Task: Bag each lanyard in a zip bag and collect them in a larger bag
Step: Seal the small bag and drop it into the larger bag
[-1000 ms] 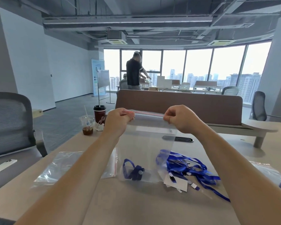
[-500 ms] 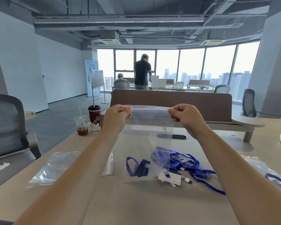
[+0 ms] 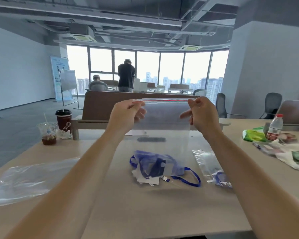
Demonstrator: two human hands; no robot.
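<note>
You held the clear zip bag (image 3: 162, 121) up over the middle of the tabletop (image 3: 145, 213), with its red-lined top stretched between your hands. Your left hand (image 3: 126, 114) pinched the top left corner, and your right hand (image 3: 203, 114) pinched the top right corner. A blue lanyard (image 3: 152, 169) showed at the bag's bottom, but whether inside or behind I cannot tell. A larger clear bag (image 3: 24, 180) lay flat at the left edge.
</note>
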